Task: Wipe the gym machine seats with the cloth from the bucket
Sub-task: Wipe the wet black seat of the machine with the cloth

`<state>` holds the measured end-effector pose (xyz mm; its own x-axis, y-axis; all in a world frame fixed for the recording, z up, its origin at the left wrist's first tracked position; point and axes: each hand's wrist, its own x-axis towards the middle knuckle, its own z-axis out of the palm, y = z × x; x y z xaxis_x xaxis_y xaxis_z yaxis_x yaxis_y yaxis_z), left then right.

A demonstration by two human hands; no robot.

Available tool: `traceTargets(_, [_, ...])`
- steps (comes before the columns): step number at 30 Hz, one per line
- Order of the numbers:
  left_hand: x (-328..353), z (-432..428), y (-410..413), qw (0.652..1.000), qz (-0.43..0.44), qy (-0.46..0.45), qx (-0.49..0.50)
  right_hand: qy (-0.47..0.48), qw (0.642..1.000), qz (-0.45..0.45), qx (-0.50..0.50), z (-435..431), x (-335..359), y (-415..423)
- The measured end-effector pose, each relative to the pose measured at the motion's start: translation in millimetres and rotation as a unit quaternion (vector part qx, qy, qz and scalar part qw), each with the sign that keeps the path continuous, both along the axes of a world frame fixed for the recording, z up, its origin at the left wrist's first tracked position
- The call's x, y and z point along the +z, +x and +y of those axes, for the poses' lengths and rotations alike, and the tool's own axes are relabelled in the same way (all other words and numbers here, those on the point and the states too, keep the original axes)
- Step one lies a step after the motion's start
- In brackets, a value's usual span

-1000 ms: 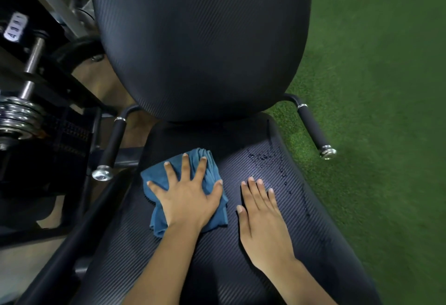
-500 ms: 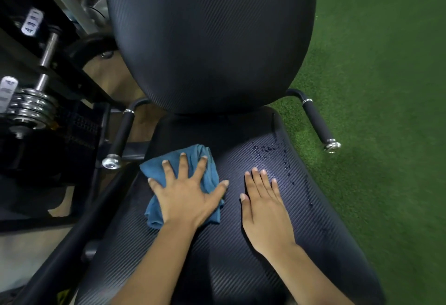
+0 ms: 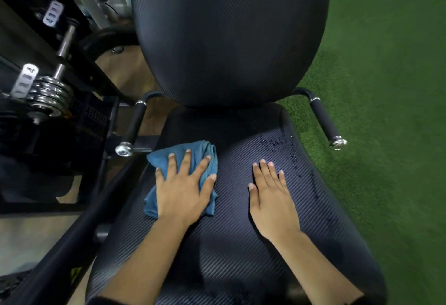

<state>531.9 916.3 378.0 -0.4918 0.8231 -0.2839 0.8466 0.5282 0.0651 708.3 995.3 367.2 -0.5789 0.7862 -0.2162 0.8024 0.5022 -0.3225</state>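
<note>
A single wide-angle view from the person's head looks forward and steeply down, close over the black ribbed padded seat (image 3: 241, 244), which fills the lower middle. The black rounded backrest (image 3: 229, 34) rises at top centre. The green turf floor (image 3: 386, 87) runs down the right side; the stacked chrome weight plates (image 3: 48, 98) sit at the left edge.

One crumpled blue cloth (image 3: 190, 157) and two bare hands, left hand (image 3: 181, 191) and right hand (image 3: 272, 200), on one black ribbed seat pad (image 3: 241, 251). One black oval backrest (image 3: 229, 39) at twelve o'clock. Two black padded handles: the ten-o'clock handle (image 3: 135, 121) and the two-o'clock handle (image 3: 324, 121). Two white number tags at ten o'clock: upper tag (image 3: 53, 13), lower tag (image 3: 24, 80).
</note>
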Motion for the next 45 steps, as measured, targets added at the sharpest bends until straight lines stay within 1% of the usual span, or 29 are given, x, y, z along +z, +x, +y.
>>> traceTargets(2, [1.5,-22.9,-6.4,1.000,-0.008,0.020,-0.017,-0.004,1.000,-0.004,0.006,1.0,1.3,1.0])
traceTargets(3, [4.1,-33.5,-12.4,1.000,-0.005,0.029,-0.006,-0.007,1.000,-0.004,0.008,1.5,2.3,1.3])
traceTargets(5, [6.2,-46.2,-30.3,0.998,0.007,0.023,0.052,-0.008,1.000,-0.008,0.009,1.1,4.1,1.1])
traceTargets(7, [4.0,-40.2,-45.5,0.993,-0.010,0.005,0.118,-0.005,1.000,-0.007,0.007,0.5,4.5,0.2])
traceTargets(8, [3.5,-31.5,-47.3,0.991,-0.015,0.001,0.134,-0.007,1.000,-0.006,0.008,0.2,5.3,0.0])
traceTargets(9, [3.5,-23.4,-44.1,0.992,-0.010,-0.004,0.129,-0.011,1.000,-0.002,0.007,0.0,5.3,0.2])
traceTargets(11, [2.5,-18.0,-29.8,0.998,-0.002,0.008,0.066,-0.006,1.000,0.005,0.005,1.0,5.0,0.1])
traceTargets(13, [3.0,-35.1,-21.2,1.000,-0.013,0.027,0.004,-0.003,1.000,0.000,0.013,1.1,5.5,0.7])
traceTargets(14, [3.7,-46.6,-24.4,0.999,-0.020,0.032,-0.006,-0.004,1.000,-0.001,0.014,1.8,5.1,1.1])
traceTargets(16, [7.5,-60.2,-37.9,0.999,-0.017,0.032,0.022,-0.009,1.000,0.004,0.011,1.9,5.8,1.0])
traceTargets(18, [8.6,-55.2,-46.2,0.996,-0.018,0.023,0.087,-0.007,1.000,0.013,0.007,1.3,6.4,0.6])
traceTargets(19, [8.5,-48.9,-42.8,0.994,-0.021,0.012,0.110,-0.008,1.000,0.016,0.006,0.7,6.4,0.5])
traceTargets(20, [9.2,-43.6,-33.9,0.994,-0.014,0.008,0.111,-0.009,1.000,0.019,0.006,0.4,6.1,0.5])
traceTargets(23, [15.5,-47.1,3.0,0.999,-0.019,0.024,0.025,-0.009,0.999,0.035,-0.001,0.3,6.2,0.7])
traceTargets(26, [23.5,-86.1,17.2,0.997,-0.026,0.055,-0.036,0.003,0.998,0.059,-0.011,-0.1,7.1,2.9])
traceTargets(28, [25.8,-112.5,7.0,0.998,-0.016,0.065,-0.018,0.012,0.998,0.068,-0.012,-1.2,9.5,4.3])
traceTargets(30, [25.5,-123.3,-9.2,0.997,-0.008,0.053,0.054,0.022,0.997,0.069,-0.009,-2.9,13.3,5.9])
traceTargets(32, [24.7,-115.8,-8.6,0.992,0.006,0.041,0.119,0.028,0.997,0.067,0.015,-11.3,18.9,9.4])
traceTargets(33, [25.5,-110.8,0.9,0.991,0.018,0.043,0.122,0.029,0.997,0.068,0.034,-18.9,21.7,11.2])
traceTargets(35, [25.7,-102.6,28.3,0.995,0.027,0.066,0.072,0.020,0.996,0.066,0.059,-33.4,25.3,17.0])
traceTargets(37, [24.9,-117.7,48.5,0.994,0.029,0.101,0.015,0.009,0.996,0.052,0.078,-46.1,24.6,23.9])
traceTargets(39, [24.2,-147.3,48.2,0.991,0.037,0.129,-0.018,0.004,0.995,0.033,0.090,-51.2,21.3,31.7])
traceTargets(40, [23.4,-162.4,41.8,0.988,0.049,0.144,-0.016,0.006,0.995,0.024,0.097,-51.5,20.2,34.6])
traceTargets(42, [22.5,-180.3,24.4,0.982,0.074,0.173,0.030,0.009,0.994,0.021,0.107,-50.5,19.2,37.4])
traceTargets(44, [20.2,-177.7,18.8,0.975,0.094,0.181,0.091,0.003,0.993,0.022,0.120,-50.8,18.6,38.2])
traceTargets(45, [20.4,-170.1,25.0,0.972,0.099,0.189,0.100,0.001,0.992,0.023,0.122,-50.8,19.0,37.9])
